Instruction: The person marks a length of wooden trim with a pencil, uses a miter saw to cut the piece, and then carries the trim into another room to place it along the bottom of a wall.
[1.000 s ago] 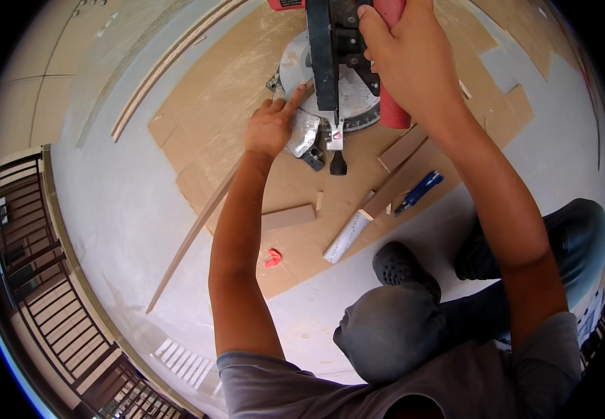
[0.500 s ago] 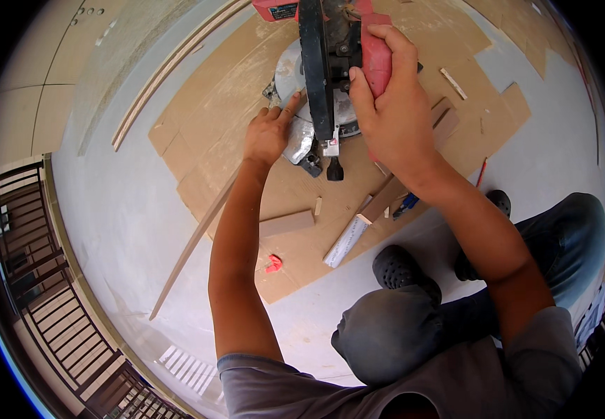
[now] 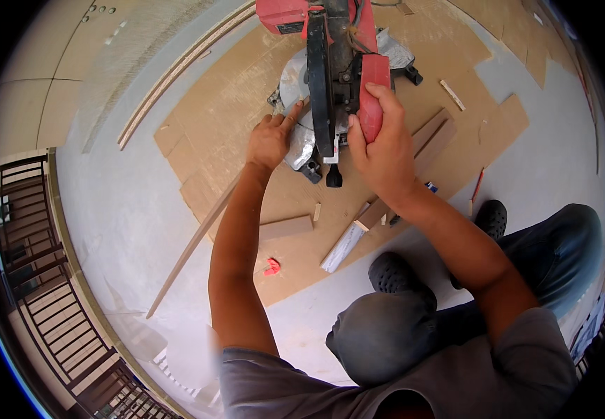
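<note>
A miter saw with a red motor housing (image 3: 281,17) and a black blade guard (image 3: 320,84) stands ahead of me. My right hand (image 3: 386,150) is wrapped round its red handle (image 3: 374,98). Left of the guard, my left hand (image 3: 269,143) is closed over a long wooden strip (image 3: 194,244), its index finger stretched along the strip toward the blade. That strip runs from the saw's metal table (image 3: 301,143) back to the floor at lower left. The guard hides where strip and blade meet.
Cardboard (image 3: 225,105) lies under the saw. Wooden boards (image 3: 431,140), a short offcut (image 3: 287,228), a white-wrapped piece (image 3: 344,248), a red pencil (image 3: 478,185) and a red scrap (image 3: 271,267) lie around. Long strips (image 3: 176,70) rest at far left; a railing (image 3: 44,279) borders the left side.
My right hand has brought the saw's handle and head down and nearer to me. More of the red motor housing shows. My left hand stays at the strip.
</note>
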A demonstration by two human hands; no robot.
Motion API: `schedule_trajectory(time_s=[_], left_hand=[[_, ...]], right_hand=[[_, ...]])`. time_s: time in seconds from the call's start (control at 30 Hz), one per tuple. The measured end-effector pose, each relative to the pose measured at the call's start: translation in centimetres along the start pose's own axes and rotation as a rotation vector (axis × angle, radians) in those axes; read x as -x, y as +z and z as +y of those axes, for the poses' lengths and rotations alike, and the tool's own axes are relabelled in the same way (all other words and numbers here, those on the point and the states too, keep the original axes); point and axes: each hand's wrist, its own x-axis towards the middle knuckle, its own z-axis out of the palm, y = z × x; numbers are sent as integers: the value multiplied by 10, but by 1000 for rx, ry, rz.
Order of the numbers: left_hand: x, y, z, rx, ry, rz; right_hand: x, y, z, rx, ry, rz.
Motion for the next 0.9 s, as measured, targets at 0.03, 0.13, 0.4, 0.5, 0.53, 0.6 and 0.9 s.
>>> schedule_trajectory(time_s=[0.03, 0.13, 0.4, 0.5, 0.53, 0.6, 0.9], left_hand=[[0, 0, 0, 1, -2, 2], [0, 1, 1, 13, 11, 26], [-1, -3, 4, -9, 27, 17], [-1, -5, 5, 3, 21, -9], [-1, -5, 5, -1, 27, 5], [0, -5, 5, -4, 35, 36], [4, -5, 6, -18, -7, 26]], right_hand=[[-10, -1, -2, -5, 57, -52], [-67, -4, -3, 10, 149, -70], [-312, 18, 60, -253, 488, -545], [-335, 37, 70, -299, 567, -442], [-338, 38, 71, -306, 573, -457], [-337, 30, 80, -341, 548, -523], [-148, -54, 226, 340, 13, -881]])
